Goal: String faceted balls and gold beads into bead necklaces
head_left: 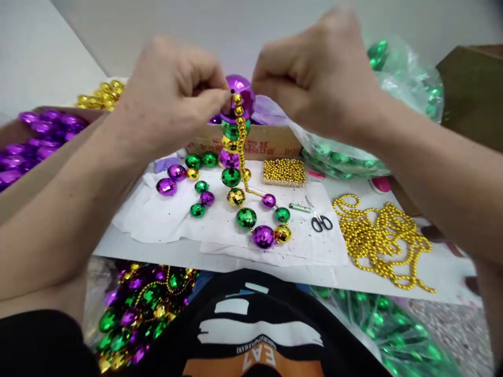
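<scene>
My left hand [183, 84] is raised, its thumb and fingers pinched at the side of a big purple bead [240, 86] and the top of a thin gold bead chain [241, 139]. Beneath that bead hangs a strand of faceted beads in green, gold and purple, whose lower part curves across the white cloth [176, 222]; a green bead [246, 218] lies in the curve. On the other side of the purple bead, my right hand [310, 73] is closed in a fist and blurred. Whatever its fingers may pinch is hidden.
Black-handled scissors [321, 222], a green tube [299, 208] and a box of small gold beads [284, 173] lie on the table. Gold chains [381, 241] are heaped at right. A cardboard box [263, 141] stands behind. Purple beads [43, 133] fill the left side.
</scene>
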`<state>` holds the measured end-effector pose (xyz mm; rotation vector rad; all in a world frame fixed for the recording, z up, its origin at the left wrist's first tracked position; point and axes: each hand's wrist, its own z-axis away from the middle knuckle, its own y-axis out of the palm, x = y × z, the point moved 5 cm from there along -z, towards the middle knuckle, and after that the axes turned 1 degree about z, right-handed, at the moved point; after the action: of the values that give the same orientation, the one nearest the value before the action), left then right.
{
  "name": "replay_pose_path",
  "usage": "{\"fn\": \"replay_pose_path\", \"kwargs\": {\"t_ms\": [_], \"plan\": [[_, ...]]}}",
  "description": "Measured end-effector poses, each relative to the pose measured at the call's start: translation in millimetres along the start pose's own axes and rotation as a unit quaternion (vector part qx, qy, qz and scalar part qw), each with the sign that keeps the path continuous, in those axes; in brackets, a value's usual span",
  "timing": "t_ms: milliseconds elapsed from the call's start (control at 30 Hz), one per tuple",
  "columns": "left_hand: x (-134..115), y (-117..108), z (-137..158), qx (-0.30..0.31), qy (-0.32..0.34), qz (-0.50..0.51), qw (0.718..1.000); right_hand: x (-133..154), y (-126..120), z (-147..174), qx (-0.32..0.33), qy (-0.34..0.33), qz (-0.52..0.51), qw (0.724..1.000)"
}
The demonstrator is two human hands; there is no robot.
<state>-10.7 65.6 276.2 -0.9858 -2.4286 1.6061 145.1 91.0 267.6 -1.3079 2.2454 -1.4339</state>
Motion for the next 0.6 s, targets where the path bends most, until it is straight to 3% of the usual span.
{"fn": "replay_pose_path", "kwargs": {"t_ms": [100, 200, 600], "plan": [[-3, 15, 5, -0.006, 0.003, 0.011, 1.0, -3, 1, 12, -0.018, -0.051, 0.096, 0.994], [2, 37, 10, 0.045, -0.015, 0.05, 0.998, -17, 22, 30, -0.005, -0.043, 0.073, 0.996], [21, 66, 34, 0.064, -0.045, 0.059, 0.995, -25, 66, 58, -0.006, -0.017, -0.046, 0.999]]}}
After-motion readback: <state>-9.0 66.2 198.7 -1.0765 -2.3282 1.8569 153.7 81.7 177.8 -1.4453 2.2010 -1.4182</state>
